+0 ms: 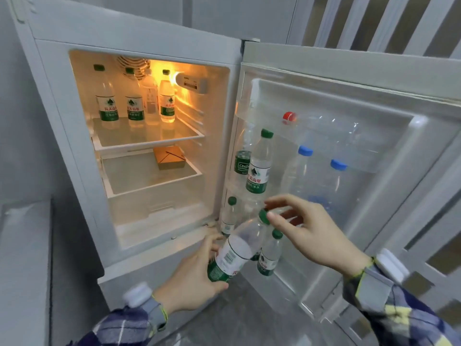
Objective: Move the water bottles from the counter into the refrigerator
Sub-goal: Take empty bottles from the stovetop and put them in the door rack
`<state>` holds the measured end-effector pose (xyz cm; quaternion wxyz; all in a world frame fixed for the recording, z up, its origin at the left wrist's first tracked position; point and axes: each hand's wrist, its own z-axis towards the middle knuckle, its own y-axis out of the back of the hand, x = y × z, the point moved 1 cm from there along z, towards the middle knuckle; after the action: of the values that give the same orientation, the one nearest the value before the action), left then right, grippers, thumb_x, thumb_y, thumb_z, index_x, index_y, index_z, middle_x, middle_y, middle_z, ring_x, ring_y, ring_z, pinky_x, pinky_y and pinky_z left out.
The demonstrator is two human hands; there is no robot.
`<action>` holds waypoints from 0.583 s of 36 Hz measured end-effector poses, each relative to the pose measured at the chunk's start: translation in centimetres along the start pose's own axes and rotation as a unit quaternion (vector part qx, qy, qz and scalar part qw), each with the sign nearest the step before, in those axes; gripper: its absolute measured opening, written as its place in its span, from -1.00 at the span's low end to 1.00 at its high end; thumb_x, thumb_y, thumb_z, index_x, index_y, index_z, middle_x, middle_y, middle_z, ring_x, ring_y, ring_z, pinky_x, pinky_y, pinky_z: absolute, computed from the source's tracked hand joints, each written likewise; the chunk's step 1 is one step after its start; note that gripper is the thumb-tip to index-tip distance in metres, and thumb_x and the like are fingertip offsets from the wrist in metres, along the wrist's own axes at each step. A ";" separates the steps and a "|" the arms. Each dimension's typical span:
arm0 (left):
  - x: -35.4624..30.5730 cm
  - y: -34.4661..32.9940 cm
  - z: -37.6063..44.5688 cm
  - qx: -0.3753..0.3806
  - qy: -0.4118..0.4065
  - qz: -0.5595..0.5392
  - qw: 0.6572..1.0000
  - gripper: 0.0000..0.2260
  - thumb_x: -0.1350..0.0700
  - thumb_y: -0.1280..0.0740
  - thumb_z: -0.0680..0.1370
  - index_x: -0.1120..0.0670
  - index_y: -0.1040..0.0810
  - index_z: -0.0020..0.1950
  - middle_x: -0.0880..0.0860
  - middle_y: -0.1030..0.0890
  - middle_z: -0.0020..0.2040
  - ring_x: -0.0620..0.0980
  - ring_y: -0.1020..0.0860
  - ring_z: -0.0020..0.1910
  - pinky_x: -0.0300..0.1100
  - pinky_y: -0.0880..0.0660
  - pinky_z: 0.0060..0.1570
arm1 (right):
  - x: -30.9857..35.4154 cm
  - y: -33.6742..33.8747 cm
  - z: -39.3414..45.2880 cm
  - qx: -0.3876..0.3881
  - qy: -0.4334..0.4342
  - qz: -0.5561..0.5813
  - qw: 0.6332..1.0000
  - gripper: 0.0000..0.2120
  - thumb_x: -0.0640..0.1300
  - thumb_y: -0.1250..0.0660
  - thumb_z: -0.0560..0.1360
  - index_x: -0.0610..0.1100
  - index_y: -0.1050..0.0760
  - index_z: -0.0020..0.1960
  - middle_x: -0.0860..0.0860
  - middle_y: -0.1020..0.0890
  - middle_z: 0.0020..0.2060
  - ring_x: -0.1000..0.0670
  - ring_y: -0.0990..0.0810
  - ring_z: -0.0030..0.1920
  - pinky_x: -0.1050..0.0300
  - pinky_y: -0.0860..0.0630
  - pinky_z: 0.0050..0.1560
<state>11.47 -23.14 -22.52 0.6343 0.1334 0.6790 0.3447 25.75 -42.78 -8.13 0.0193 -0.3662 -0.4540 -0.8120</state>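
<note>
Refrigerator (139,31) with its door (349,78) swung fully open to the right, interior lit. Left hand (197,273) grips a green-capped water bottle (237,250) round its lower body, fingers curled about the label; the bottle is tilted, cap toward the door's lower shelf. Right hand (314,231) hovers just above, thumb and forefinger spread and touching the cap (264,217), remaining fingers loosely extended; whether they pinch it cannot be told.

Upper interior shelf (149,138): four upright bottles in a row at the back, three green-labelled and one clear, with bare glass in front of them up to the shelf's front edge. Lower interior shelf (149,178): one brown carton (169,158) at the rear right, open room to its left.

Door, middle rack: one green-capped labelled bottle (259,166), one green-labelled bottle behind it, two blue-capped clear bottles (303,168), and one red-capped bottle (289,118) higher up. Door, lowest rack: two small green-capped bottles (270,255), one to either side of the held bottle, which sits at the gap between them. Grey countertop edge (27,221) lies at far left, well apart from the hands.
</note>
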 end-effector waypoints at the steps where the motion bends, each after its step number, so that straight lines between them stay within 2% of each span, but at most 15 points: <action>1: 0.4 -0.9 -0.1 0.015 0.001 0.002 1.000 -0.21 -0.10 -0.54 0.35 -0.36 -0.13 0.42 -0.31 -0.49 0.30 -0.27 -0.51 0.23 -0.17 -0.48 0.27 | -0.7 -0.5 -0.5 0.016 -0.015 0.001 1.000 -0.81 0.13 -0.39 0.56 0.18 -0.59 0.16 0.27 -0.68 0.03 0.15 -0.69 -0.07 0.09 -0.63 -0.03; 5: 0.9 -3.7 0.0 0.023 -0.016 0.002 1.000 -0.28 -0.10 -0.50 0.37 -0.32 -0.24 0.44 -0.30 -0.50 0.29 -0.25 -0.50 0.21 -0.20 -0.48 0.24 | -3.1 -1.3 -2.0 0.010 -0.040 -0.018 0.999 -0.80 0.03 -0.47 0.52 0.19 -0.60 0.14 0.23 -0.63 0.06 0.12 -0.69 -0.14 0.13 -0.61 -0.10; 10: 0.4 -6.3 1.6 -0.020 -0.023 -0.006 1.000 -0.44 -0.17 -0.48 0.38 -0.27 -0.35 0.32 -0.28 -0.51 0.20 -0.19 -0.51 0.17 -0.13 -0.52 0.15 | -4.2 -1.1 -2.9 0.002 -0.060 0.006 0.998 -0.82 -0.04 -0.50 0.50 0.19 -0.60 0.04 0.17 -0.63 0.01 0.05 -0.68 -0.24 0.11 -0.61 -0.11; 14: -0.4 -8.1 3.5 -0.053 -0.034 -0.028 0.998 -0.50 -0.11 -0.50 0.40 -0.24 -0.41 0.28 -0.26 -0.52 0.14 -0.16 -0.42 0.18 -0.20 -0.46 0.11 | -4.3 -0.9 -3.1 0.020 -0.049 0.029 0.998 -0.83 -0.06 -0.50 0.50 0.17 -0.60 0.02 0.12 -0.62 0.01 0.01 -0.68 -0.24 0.05 -0.62 -0.12; 17: -1.0 -9.8 5.2 -0.069 -0.021 -0.070 0.995 -0.49 -0.09 -0.53 0.37 -0.26 -0.41 0.25 -0.22 -0.54 0.11 -0.15 -0.44 0.17 -0.27 -0.45 0.04 | -4.8 0.0 -2.8 -0.002 -0.041 0.026 0.999 -0.85 -0.06 -0.49 0.52 0.15 -0.61 0.03 0.16 -0.64 0.01 0.06 -0.67 -0.19 0.18 -0.59 -0.13; 21: -1.4 -12.0 7.2 -0.097 -0.020 -0.103 0.990 -0.49 -0.09 -0.56 0.36 -0.21 -0.46 0.25 -0.23 -0.58 0.15 -0.18 -0.55 0.16 -0.08 -0.57 0.14 | -6.7 1.8 -2.3 -0.053 -0.056 0.004 0.997 -0.85 -0.10 -0.47 0.53 0.15 -0.62 0.00 0.20 -0.66 0.00 0.12 -0.66 -0.10 0.23 -0.59 -0.11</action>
<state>21.67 -30.53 -28.80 0.6897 0.0078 0.6396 0.3393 30.02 -47.57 -11.63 -0.0218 -0.4137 -0.4094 -0.8129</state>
